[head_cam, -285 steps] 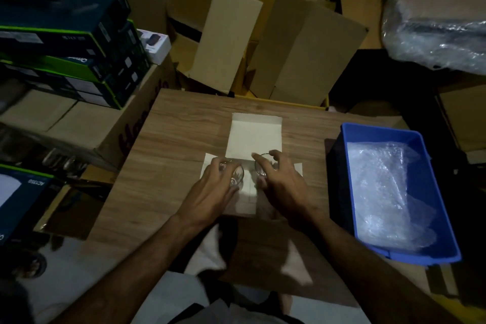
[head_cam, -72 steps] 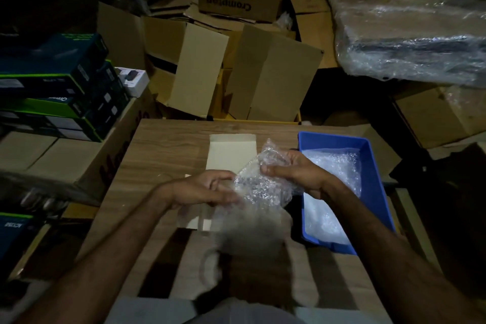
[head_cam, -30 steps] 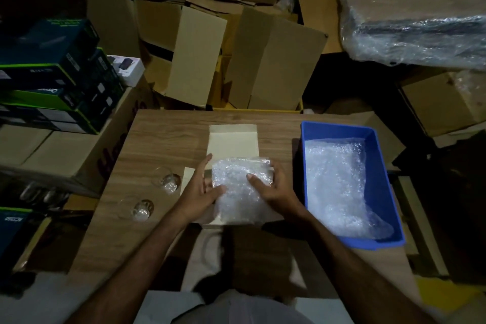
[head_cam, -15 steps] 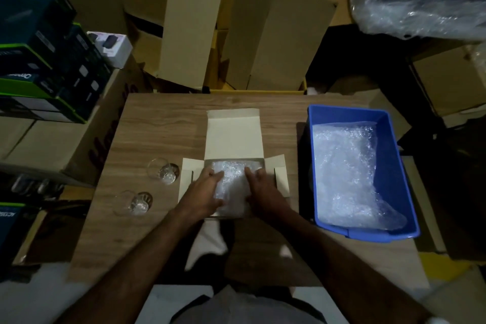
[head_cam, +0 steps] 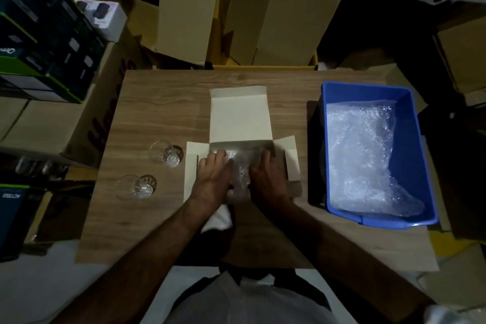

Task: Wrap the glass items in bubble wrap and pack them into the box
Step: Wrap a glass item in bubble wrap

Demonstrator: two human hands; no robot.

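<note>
both hands, left hand (head_cam: 214,179) and right hand (head_cam: 265,179), press flat, straight fingers on bubble wrap (head_cam: 240,173) inside the box (head_cam: 240,116).

Bubble wrap (head_cam: 240,173) lining the open white box (head_cam: 240,116); two bare glasses (head_cam: 165,156) upright left of it

- table (head_cam: 163,113): wood-grain top, brown, matt, smooth-looking.
- box (head_cam: 239,116): pale paperboard, matt, flat flaps with clean creases.
- bubble wrap sheet (head_cam: 240,171) in the box: clear plastic film, pimpled, with faint shine.
- two glasses (head_cam: 166,156) and (head_cam: 135,187): clear glass, glossy, catching small bright glints.
- bin (head_cam: 413,144): blue plastic, smooth, semi-gloss walls.
- bubble wrap (head_cam: 365,155) in the bin: crinkled clear plastic, whitish, glittery.
- cartons (head_cam: 278,8) behind the table: plain brown corrugated card, dull.
- boxes (head_cam: 39,42) at left: printed card, dark with green edges, slight sheen.
</note>
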